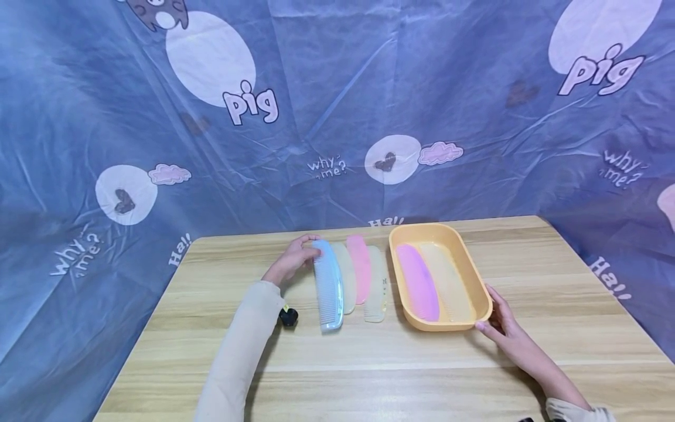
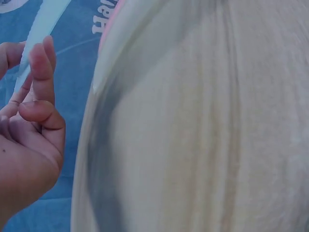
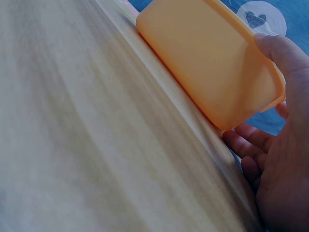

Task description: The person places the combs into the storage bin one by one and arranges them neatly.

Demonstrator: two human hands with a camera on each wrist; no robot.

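Observation:
Near the back left of the table, my left hand [image 1: 295, 258] pinches the far end of a light blue comb [image 1: 329, 287]. In the left wrist view this comb [image 2: 44, 26] rises between thumb and fingers. Beside it, partly overlapped, lies a pale comb [image 1: 345, 278], followed by a pink comb [image 1: 360, 266] and another pale comb [image 1: 375, 293] with small marks. My right hand [image 1: 506, 328] grips the near right corner of an orange plastic tray [image 1: 469, 269], thumb on the rim, other fingers low against its outside wall. Inside sit a purple comb [image 1: 419, 284] and a cream comb [image 1: 445, 284].
The wooden table [image 1: 379, 375] backs onto a blue printed cloth [image 1: 316, 117] that also hangs along both sides. A small black object [image 1: 288, 316] shows at the left wrist.

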